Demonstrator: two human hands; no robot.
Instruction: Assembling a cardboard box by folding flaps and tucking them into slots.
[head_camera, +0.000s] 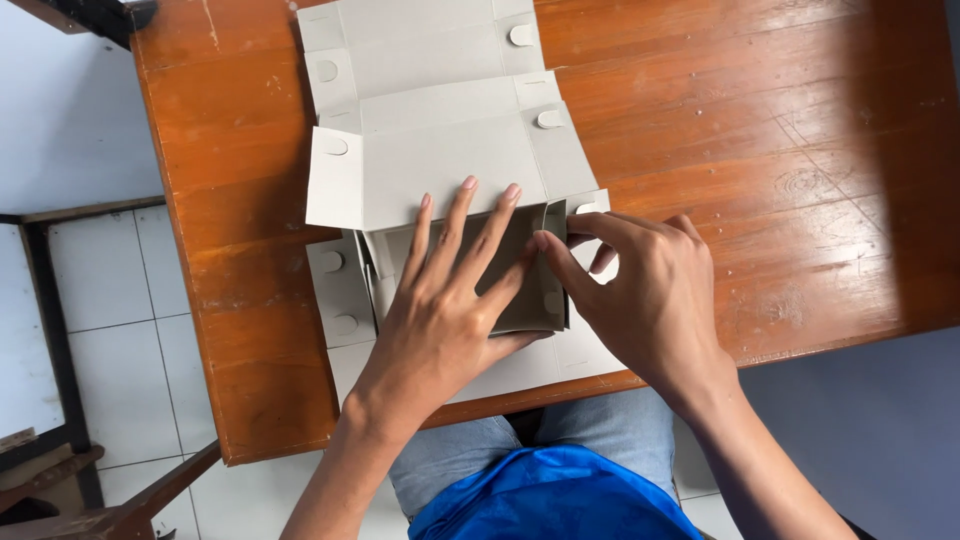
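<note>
A: Where's the grey cardboard box blank (440, 110)?

B: Flat on the wooden worktop (760, 150), long axis running away from the person. Left hand (450, 300) spread open, pressing a panel; right hand (640, 290) pinches the side flap (556, 225) just right of it.

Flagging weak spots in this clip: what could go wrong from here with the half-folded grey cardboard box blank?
1. The left hand presses flat on the grey cardboard box blank; if it lifts, the raised side wall may spring open.
2. The right hand pinches a small flap at the corner; a hard push could crease it.
3. The blank overhangs the near edge of the orange-brown wooden table and may slide off.
</note>
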